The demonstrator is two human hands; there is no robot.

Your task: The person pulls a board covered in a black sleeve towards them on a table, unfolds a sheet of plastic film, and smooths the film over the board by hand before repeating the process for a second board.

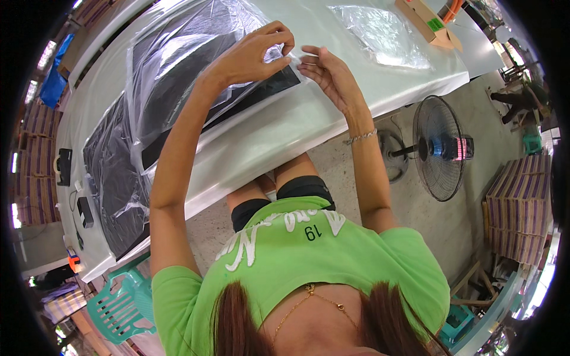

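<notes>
So both hands are up at the near edge of the white table [279,127], working the same corner of one clear plastic bag [178,65] that has a flat black piece [178,101] inside it. Left hand [252,53] is pinching the loose bag edge between thumb and fingers, and right hand [326,71] is just beside it with its fingertips closed on the same strip of film, bracelet on that wrist. The bag lies flat on the table, its corner right at the table's near edge.

Counting the rest: one more bagged black stack [113,178] further left along the table, one empty clear bag [380,32] lying towards the far right of the table, and one cardboard box [424,21] beyond that at the table's far end. Off the table to the right, one floor fan [439,148], and one green plastic chair [122,302] below the table's left end.
</notes>
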